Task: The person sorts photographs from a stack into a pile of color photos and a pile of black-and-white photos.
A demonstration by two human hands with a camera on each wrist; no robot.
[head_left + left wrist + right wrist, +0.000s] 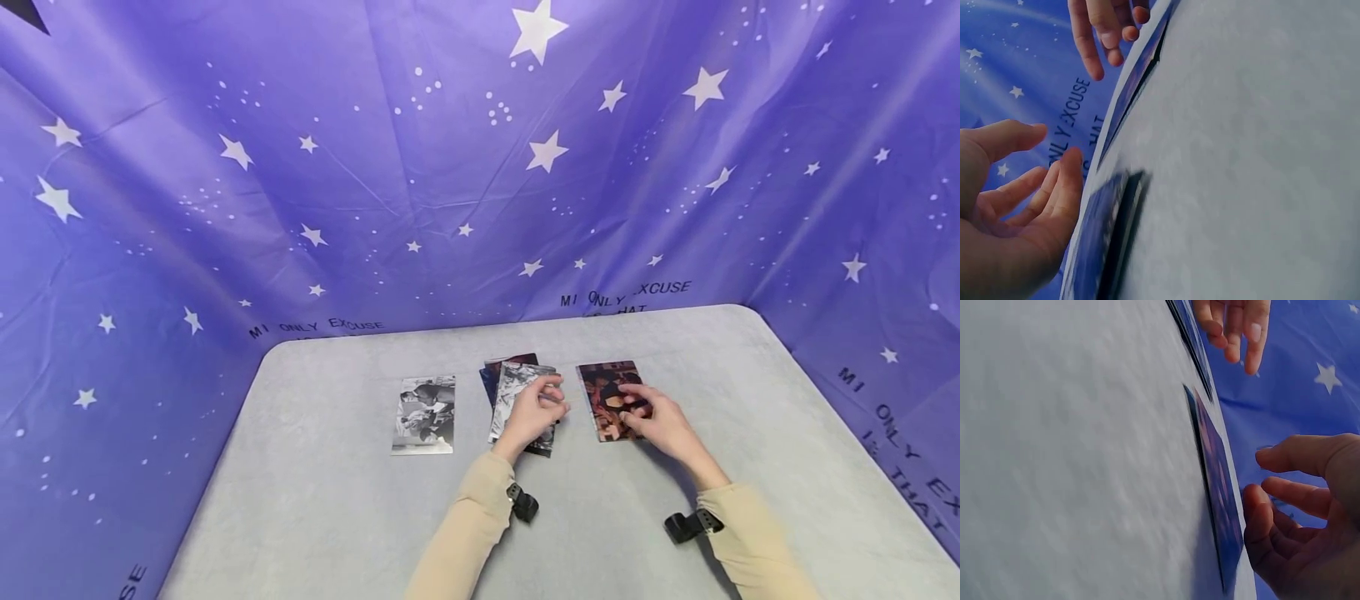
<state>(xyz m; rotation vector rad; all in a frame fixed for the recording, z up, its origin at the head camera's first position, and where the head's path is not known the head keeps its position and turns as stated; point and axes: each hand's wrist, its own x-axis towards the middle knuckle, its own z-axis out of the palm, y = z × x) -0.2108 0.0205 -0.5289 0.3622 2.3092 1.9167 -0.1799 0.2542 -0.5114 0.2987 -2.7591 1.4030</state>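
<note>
In the head view, my left hand (531, 413) is over a loose pile of picture cards (510, 382), with a black-and-white print on top and darker cards sticking out beneath. Its fingers are loosely bent, and in the left wrist view a gap shows between thumb and fingertips with nothing held. My right hand (666, 423) hovers at the right side of a dark reddish-brown picture card (603, 390), its fingers loosely curled and holding nothing. The right wrist view shows this card (1216, 478) lying on the table, with thumb and fingers (1297, 450) apart above it.
A black-and-white photo card (427, 417) lies alone left of the pile. The grey table (322, 500) has rounded far corners. Purple-blue cloth (450, 167) with white stars hangs behind it and on both sides. Each wrist wears a black strap device (523, 503).
</note>
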